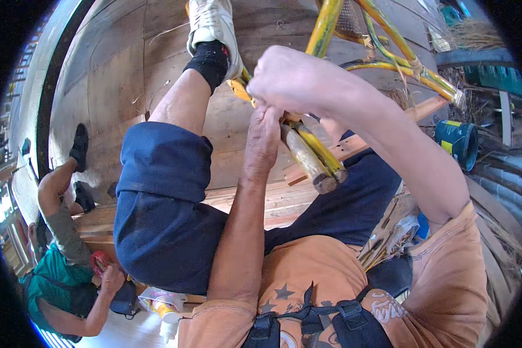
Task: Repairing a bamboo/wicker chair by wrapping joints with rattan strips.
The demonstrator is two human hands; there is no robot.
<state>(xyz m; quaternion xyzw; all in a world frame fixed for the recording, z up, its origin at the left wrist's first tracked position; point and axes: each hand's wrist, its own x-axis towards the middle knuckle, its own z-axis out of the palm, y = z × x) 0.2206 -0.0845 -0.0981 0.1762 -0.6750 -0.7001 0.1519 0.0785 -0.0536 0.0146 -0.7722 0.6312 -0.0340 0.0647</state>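
Two bamboo poles (312, 159), one pale and one yellow-green, run side by side between my legs, with cut ends toward me. My left hand (264, 130) is closed round them where a strip-like binding (293, 118) shows. Just above and touching it is my right hand (281, 78), bent in a fist and slightly blurred. Whatever its fingers hold is hidden. Past my hands, a yellow-orange wrapped part (239, 90) of the frame shows beside my white shoe (213, 26).
More yellow-green bamboo framing (326, 26) stands at the far right, around a woven panel (350, 17). A wooden plank (354, 148) crosses under the poles. At right is a dark green bucket (459, 145). Another person (64, 284) sits at the lower left beside a plastic bottle (167, 319).
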